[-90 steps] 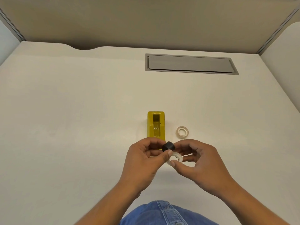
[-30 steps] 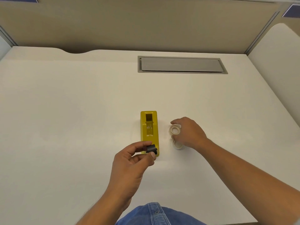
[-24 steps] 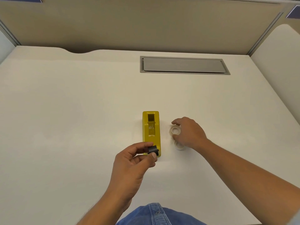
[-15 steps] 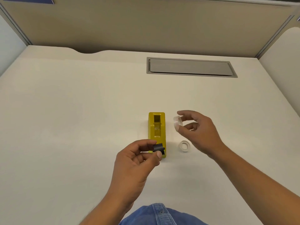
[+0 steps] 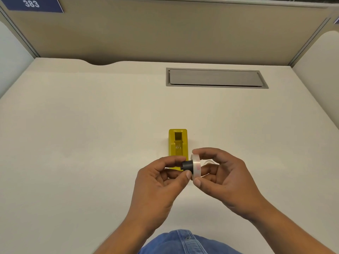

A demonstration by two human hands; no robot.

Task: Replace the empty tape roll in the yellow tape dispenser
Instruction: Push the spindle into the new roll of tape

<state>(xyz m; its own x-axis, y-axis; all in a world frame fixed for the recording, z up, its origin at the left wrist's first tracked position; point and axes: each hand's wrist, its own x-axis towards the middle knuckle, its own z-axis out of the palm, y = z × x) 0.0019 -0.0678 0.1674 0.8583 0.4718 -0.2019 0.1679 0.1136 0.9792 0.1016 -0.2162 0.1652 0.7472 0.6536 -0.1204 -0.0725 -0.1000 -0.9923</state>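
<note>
The yellow tape dispenser lies on the white desk, its roll slot bare. Just in front of it my left hand pinches a small black spool core between thumb and fingers. My right hand holds a clear tape roll on edge, and the core's end sits against or inside the roll's hole. Behind my right fingers a second, empty clear roll lies on the desk, mostly hidden.
A grey cable-hatch cover is set into the desk at the back right. Beige partition walls close in the back and sides, with a blue sign reading 383 at the top left. My blue denim clothing shows at the bottom edge.
My right hand set the empty roll down, picked up the other clear roll from beside the dispenser and brought it to the black core in my left hand. Both hands now meet.
</note>
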